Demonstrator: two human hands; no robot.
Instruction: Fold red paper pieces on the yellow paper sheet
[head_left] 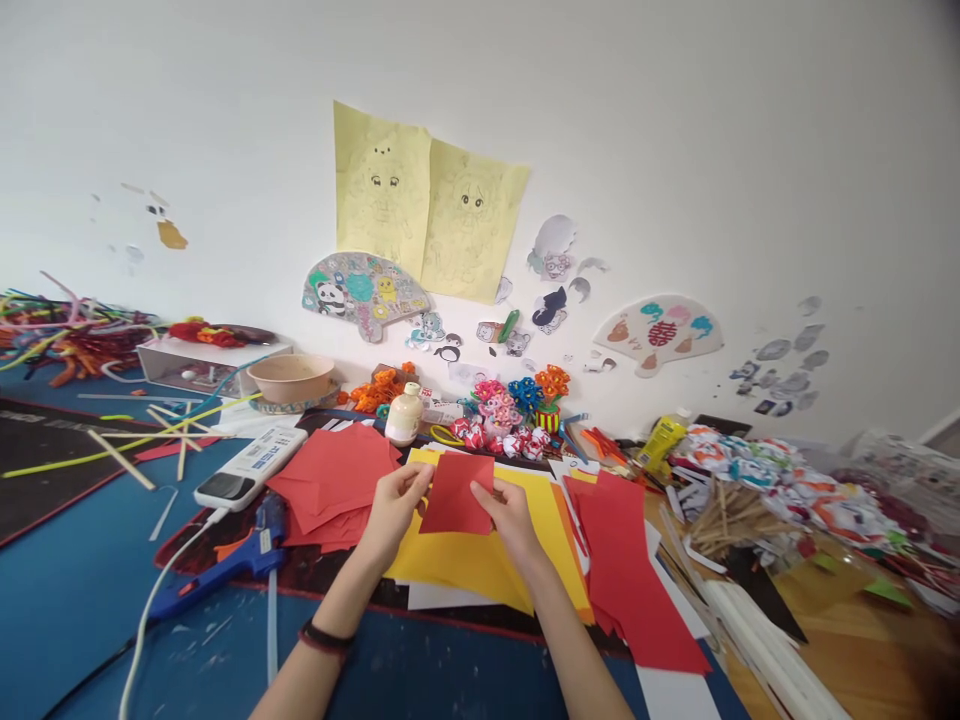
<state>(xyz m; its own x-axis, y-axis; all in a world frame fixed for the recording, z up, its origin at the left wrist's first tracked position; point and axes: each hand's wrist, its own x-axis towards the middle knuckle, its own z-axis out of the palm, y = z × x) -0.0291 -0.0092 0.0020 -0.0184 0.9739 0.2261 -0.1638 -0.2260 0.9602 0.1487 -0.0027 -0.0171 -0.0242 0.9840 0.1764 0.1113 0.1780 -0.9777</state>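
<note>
Between my two hands I hold a rectangular piece of red paper (456,496) by its left and right edges. My left hand (396,508) pinches the left edge, thumb on the near face. On the other side, my right hand (511,512) grips the right edge the same way. Beneath the held piece lie yellow paper sheets (442,570) over white ones. A pile of red paper pieces (334,480) is left of my left hand. Long red paper strips (626,560) lie to the right of my right hand.
On the left are a blue glue gun (225,572), a white power strip (251,468) with a cable, and a bowl (291,378). Along the wall stand a cream bottle (405,415) and pipe-cleaner flowers (497,405). Wooden sticks (727,520) and a yellow bottle (664,440) are at right.
</note>
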